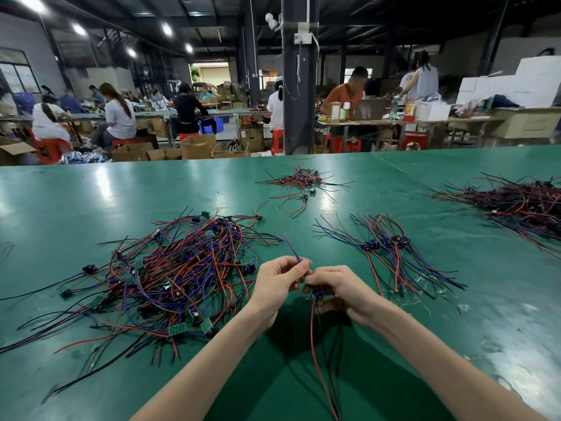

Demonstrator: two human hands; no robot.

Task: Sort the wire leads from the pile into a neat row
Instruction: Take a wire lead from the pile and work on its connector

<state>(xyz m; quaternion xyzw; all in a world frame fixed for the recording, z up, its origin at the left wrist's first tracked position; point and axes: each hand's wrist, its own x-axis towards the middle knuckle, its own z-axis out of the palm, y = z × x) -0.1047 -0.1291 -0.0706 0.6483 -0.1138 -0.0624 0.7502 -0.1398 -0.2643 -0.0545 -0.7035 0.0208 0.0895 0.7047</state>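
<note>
both hands meet above the near middle of the shiny green table top (pixel 121 189) and hold between them one wire lead with a small blue connector block (pixel 317 295). the left hand (pixel 277 279) has its fingers curled and pinches the thin blue-purple strand (pixel 292 249) of this lead, which sticks up toward the far side. the right hand (pixel 341 291) grips the lead just beside the connector, its fingertips close to those of the left hand. from the connector a red wire (pixel 312 329) and a black wire hang down toward the near edge, between the two forearms. on the left, near the left hand, lies the big tangled pile of red, blue and black wire leads (pixel 182 268), with some small green circuit boards (pixel 177 329) in it. on the right lies the sorted row of leads (pixel 385 247), their dark connectors side by side in a line. farther away in the middle is a smaller loose heap of red and black wires (pixel 300 180), and at the far right a large dark bundle of wires (pixel 522 205).
</note>
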